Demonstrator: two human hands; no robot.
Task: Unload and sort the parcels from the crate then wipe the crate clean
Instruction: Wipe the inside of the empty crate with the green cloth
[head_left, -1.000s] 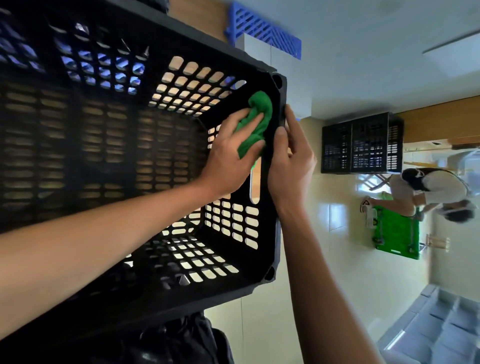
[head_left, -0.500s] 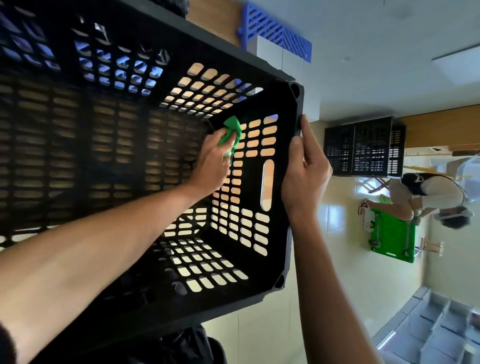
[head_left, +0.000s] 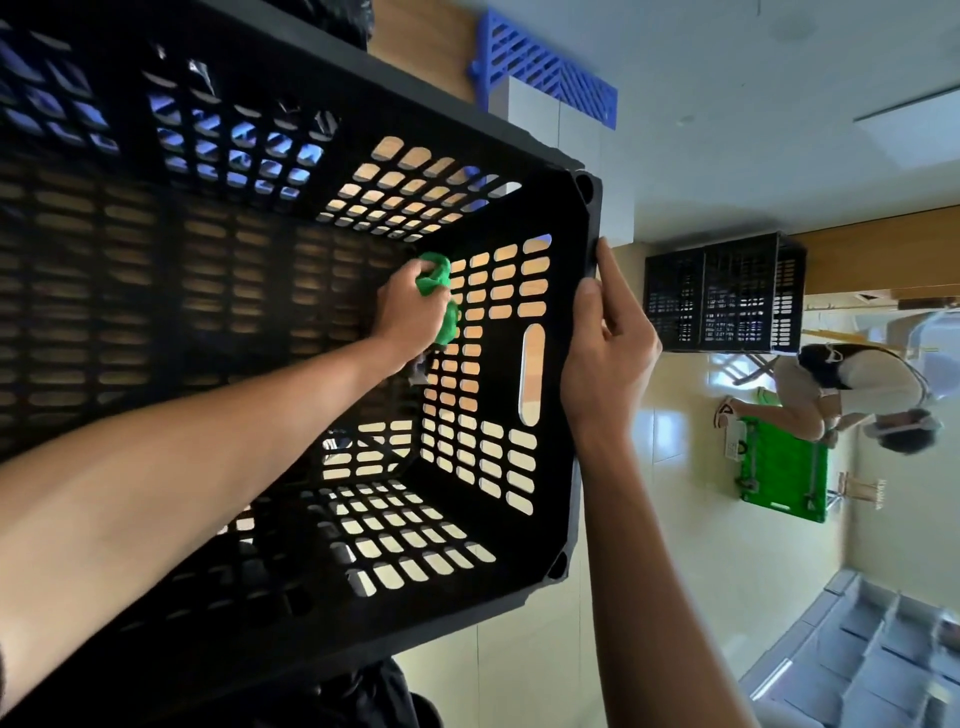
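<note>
A large black slotted crate fills the left and middle of the head view, its open side facing me. My left hand reaches deep inside it and grips a bunched green cloth, pressed against the inner end wall near the crate's floor. My right hand grips the crate's right rim beside the handle slot, thumb inside and fingers along the outer face. No parcels show inside the crate.
The picture is rotated sideways. Stacked black crates stand against a wall at the right. A person bends over a green cart on the tiled floor. A blue lattice crate is at the top.
My left hand has slid the green cloth from the crate's rim down the inner end wall towards the floor. My right hand keeps its hold on the rim.
</note>
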